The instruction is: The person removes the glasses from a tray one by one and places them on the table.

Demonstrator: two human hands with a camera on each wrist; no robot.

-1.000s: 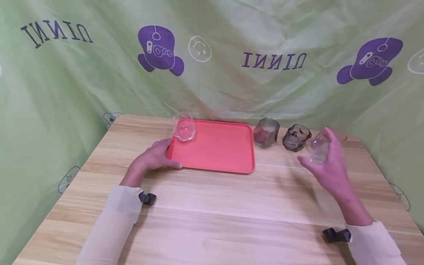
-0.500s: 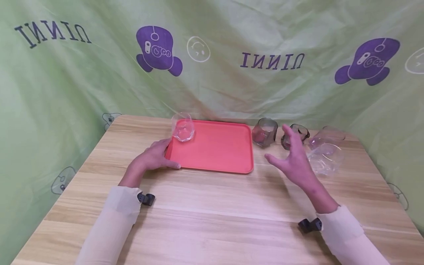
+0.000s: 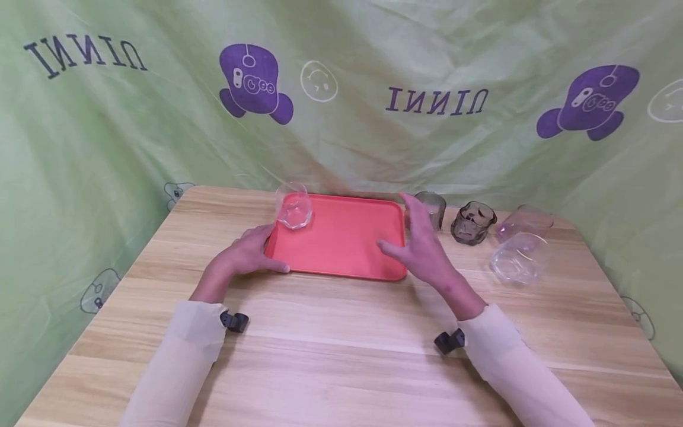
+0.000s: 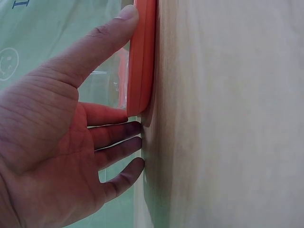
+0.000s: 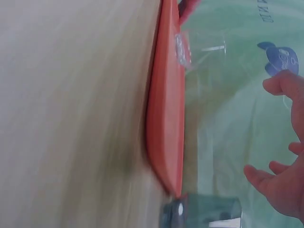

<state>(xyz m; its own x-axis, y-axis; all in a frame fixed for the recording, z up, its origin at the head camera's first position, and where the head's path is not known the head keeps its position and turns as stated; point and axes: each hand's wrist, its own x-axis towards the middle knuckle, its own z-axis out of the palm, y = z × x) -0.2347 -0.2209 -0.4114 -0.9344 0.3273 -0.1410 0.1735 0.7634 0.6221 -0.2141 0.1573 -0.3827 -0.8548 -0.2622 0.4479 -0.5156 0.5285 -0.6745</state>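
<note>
A red rectangular tray (image 3: 341,237) lies on the table. My left hand (image 3: 246,252) is at its near left corner; in the left wrist view the thumb (image 4: 107,38) touches the tray's edge and the other fingers stretch loosely beside the corner. Over the tray's right edge hovers my right hand (image 3: 424,246), holding nothing, with thumb and fingers spread apart. A clear glass (image 3: 294,206) stands upright on the tray's far left corner. Just behind the right hand a smoky grey glass (image 3: 434,207) is partly hidden; it also shows in the right wrist view, low beside the tray.
Right of the grey glass stands a dark wavy glass (image 3: 473,223). Farther right are a pinkish clear glass (image 3: 525,220) and another clear glass (image 3: 519,259), close together. A green printed curtain (image 3: 341,142) hangs right behind the table (image 3: 341,344).
My right hand has moved left, from the clear glass at the right, past the dark glasses, to the tray's right edge, leaving that glass on the table. The left hand stays put.
</note>
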